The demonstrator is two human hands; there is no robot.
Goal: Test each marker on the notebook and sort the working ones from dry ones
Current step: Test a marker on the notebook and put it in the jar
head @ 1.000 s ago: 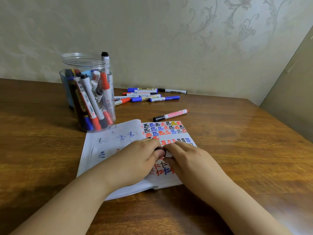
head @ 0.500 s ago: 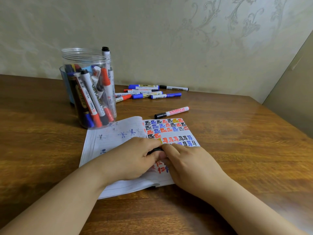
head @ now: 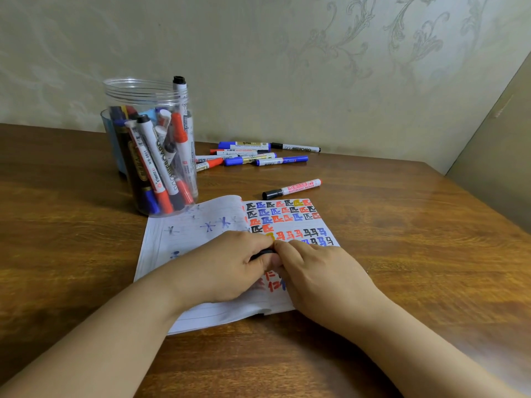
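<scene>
An open notebook (head: 198, 234) lies on the wooden table, its right page covered with black, blue, red and yellow test marks. Both hands meet over its middle around one marker (head: 263, 253), of which only a short black part shows between the fingers. My left hand (head: 227, 265) grips that black end; my right hand (head: 319, 271) closes on the hidden rest of it. A clear plastic jar (head: 149, 145) behind the notebook holds several markers standing upright. One marker with a black cap (head: 291, 189) lies alone just beyond the notebook. A group of several markers (head: 255, 156) lies near the wall.
A blue cup (head: 110, 139) stands partly hidden behind the jar. The wall runs close behind the table, and a beige panel (head: 497, 156) stands at the table's right edge.
The hands have stayed pressed together on the marker over the notebook. The view has shifted slightly; the black end shows a little more between the fingers.
</scene>
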